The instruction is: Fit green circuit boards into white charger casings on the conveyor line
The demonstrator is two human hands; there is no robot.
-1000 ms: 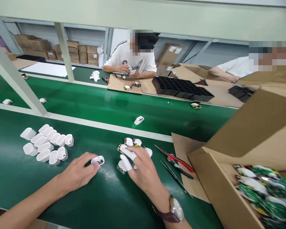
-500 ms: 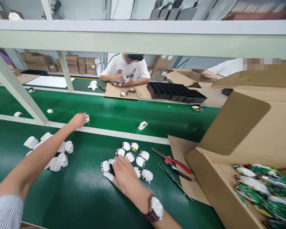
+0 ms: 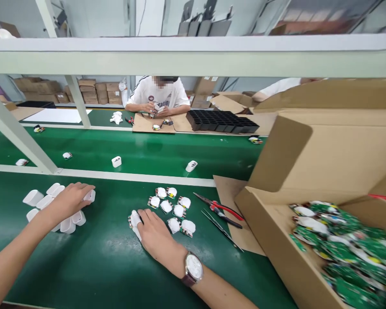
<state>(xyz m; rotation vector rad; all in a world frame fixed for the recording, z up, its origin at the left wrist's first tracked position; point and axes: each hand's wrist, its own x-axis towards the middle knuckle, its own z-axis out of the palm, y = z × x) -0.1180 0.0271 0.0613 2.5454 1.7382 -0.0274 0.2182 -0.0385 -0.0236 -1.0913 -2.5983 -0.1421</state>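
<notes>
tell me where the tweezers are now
In the head view, the tweezers lie right of centre, below the red-and-black pliers and left of the cardboard box.

Green worktop [image 3: 103,270] is under the right hand's grip [image 3: 156,231], a pale beam [image 3: 193,64] runs across beyond and above it, slanted post [image 3: 17,134] way left of it, greyish wall [image 3: 96,21] far behind.

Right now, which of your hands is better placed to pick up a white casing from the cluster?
Probably the left hand: it is at the rightmost white casing in the cluster. The right hand is farther off, at a small white-topped circuit board.
</notes>
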